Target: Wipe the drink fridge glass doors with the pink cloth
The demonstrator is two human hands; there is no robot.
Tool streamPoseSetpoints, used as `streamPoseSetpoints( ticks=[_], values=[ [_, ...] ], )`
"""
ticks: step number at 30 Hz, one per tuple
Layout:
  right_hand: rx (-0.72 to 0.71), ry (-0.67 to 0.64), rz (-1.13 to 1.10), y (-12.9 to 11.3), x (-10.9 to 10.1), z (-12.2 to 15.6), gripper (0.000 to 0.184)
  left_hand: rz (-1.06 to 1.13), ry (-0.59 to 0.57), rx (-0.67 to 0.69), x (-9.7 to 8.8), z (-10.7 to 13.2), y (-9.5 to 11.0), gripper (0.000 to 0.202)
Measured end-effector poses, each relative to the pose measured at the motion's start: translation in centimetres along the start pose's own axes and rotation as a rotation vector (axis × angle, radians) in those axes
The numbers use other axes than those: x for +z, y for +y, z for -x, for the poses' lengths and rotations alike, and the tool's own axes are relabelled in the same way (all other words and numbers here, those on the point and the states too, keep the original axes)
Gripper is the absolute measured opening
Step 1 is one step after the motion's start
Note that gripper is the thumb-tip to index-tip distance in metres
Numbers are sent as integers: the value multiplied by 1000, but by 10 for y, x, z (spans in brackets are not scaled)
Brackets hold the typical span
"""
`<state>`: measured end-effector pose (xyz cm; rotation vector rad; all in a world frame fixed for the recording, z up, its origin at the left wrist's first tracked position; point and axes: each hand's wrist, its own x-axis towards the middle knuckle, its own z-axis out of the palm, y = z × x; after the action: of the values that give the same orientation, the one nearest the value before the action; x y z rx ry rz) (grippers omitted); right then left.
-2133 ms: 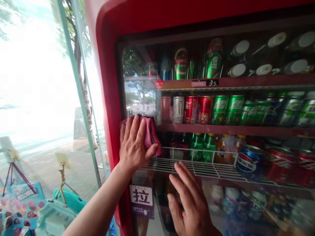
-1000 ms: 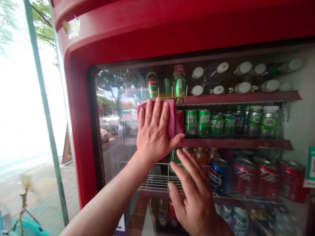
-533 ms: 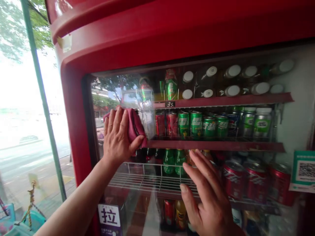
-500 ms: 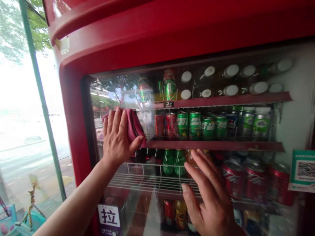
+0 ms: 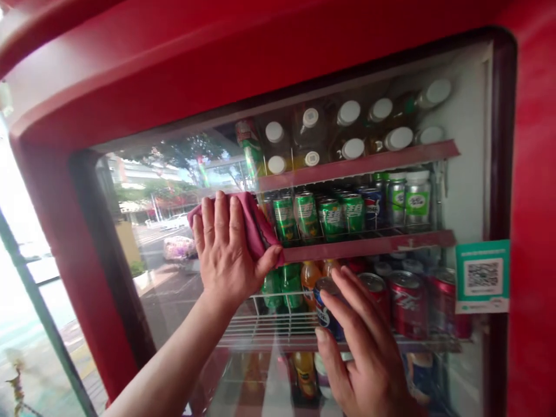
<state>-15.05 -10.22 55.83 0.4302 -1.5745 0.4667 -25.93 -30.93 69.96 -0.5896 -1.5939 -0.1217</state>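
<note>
My left hand point(image 5: 226, 252) lies flat on a folded pink cloth point(image 5: 256, 223) and holds it pressed against the glass door point(image 5: 160, 301) of a red drinks fridge. Its fingers point up, with the thumb resting along the cloth's lower right edge. My right hand point(image 5: 360, 347) is lower and to the right, in front of the glass, its fingers spread and nothing in them; whether it touches the glass I cannot tell. Behind the pane, green cans point(image 5: 306, 214) stand just right of the cloth, and a dark blue can point(image 5: 325, 310) is partly covered by my right fingers.
The red door frame point(image 5: 530, 191) surrounds the glass. A green and white QR code sticker point(image 5: 483, 278) is at the right edge. White-capped bottles point(image 5: 350, 113) lie on the upper shelf inside. A thin green pole point(image 5: 39, 313) stands outside on the left.
My left hand has moved the cloth to the right across the glass, up to the green cans. The view has shifted right, and my right hand has moved along, still spread.
</note>
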Motion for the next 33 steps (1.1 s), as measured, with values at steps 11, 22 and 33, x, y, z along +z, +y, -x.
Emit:
streamPoseSetpoints(
  ticks=[11,22,33],
  values=[
    [16,-22,-62,-27,0,-6,48,99,-97,152,3,-7,58,111],
    [42,7,-37,-5,-23,-1,48,44,-35,-116,-7,-16,4,112],
    [99,25,15,27,-60,12,47,96,-30,-33,17,-42,106,120]
  ],
)
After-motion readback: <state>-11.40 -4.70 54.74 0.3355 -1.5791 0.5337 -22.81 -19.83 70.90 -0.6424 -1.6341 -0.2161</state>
